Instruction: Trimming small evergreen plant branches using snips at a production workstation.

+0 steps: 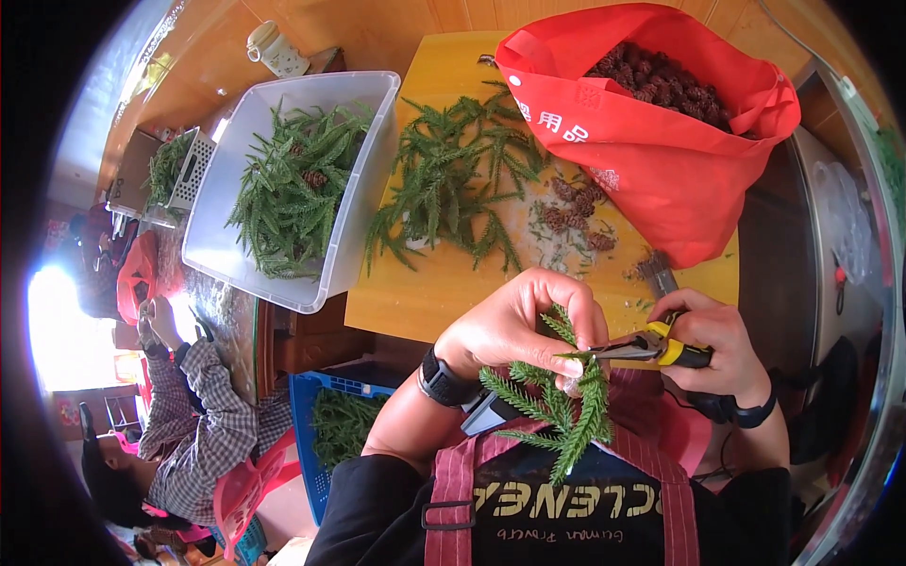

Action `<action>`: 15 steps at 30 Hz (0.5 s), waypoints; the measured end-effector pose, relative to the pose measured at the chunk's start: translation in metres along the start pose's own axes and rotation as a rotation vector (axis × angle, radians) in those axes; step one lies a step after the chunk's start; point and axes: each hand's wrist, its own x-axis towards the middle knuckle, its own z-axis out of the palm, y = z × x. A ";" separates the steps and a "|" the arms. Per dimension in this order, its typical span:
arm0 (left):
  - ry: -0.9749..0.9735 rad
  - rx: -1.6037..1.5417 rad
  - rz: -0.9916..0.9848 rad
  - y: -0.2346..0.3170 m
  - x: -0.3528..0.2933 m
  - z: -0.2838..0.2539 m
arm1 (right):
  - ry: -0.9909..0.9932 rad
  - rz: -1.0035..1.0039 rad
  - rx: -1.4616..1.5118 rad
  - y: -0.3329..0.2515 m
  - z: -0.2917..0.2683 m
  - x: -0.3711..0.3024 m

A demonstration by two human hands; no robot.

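Observation:
My left hand point(528, 325) pinches a green artificial pine sprig point(585, 415) by its stem, and its needled branches hang down in front of my apron. Wrapped round the yellow-and-black handles of a pair of pliers point(678, 350) is my right hand point(717, 344). The metal jaws of the pliers point left and meet the sprig close to my left fingertips. Whether they grip a wire or the stem there is too small to tell. On the yellow table ahead lie a heap of pine sprigs point(439, 170) and several brown pine cones point(571, 212) among green scraps.
A red bag point(651, 179) full of pine cones stands at the far right of the table point(406, 307). At left is a clear plastic bin point(354, 236) of sprigs; a blue crate point(307, 415) with more sits below. A person in a checked shirt point(212, 406) works further left.

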 end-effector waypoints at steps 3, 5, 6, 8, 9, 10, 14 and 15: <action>0.029 0.035 0.032 0.000 -0.001 0.000 | 0.043 -0.022 -0.070 0.000 0.000 -0.002; 0.096 0.106 0.057 0.002 -0.003 0.001 | 0.066 -0.044 -0.151 -0.005 -0.003 -0.001; 0.095 0.105 0.055 0.003 -0.002 0.001 | 0.068 -0.042 -0.151 -0.006 -0.005 -0.001; 0.224 0.240 0.079 0.006 -0.003 0.002 | 0.049 -0.028 -0.231 -0.008 -0.009 -0.002; 0.275 0.324 0.068 0.009 -0.003 0.002 | 0.050 -0.027 -0.231 -0.009 -0.009 -0.003; 0.274 0.324 0.068 0.011 -0.002 0.006 | 0.097 0.018 -0.258 -0.011 -0.008 -0.003; 0.508 0.820 0.101 0.012 0.001 0.016 | 0.183 0.186 -0.366 -0.018 -0.006 -0.005; 0.539 1.131 0.239 0.009 0.002 0.020 | 0.181 0.183 -0.363 -0.021 -0.005 -0.005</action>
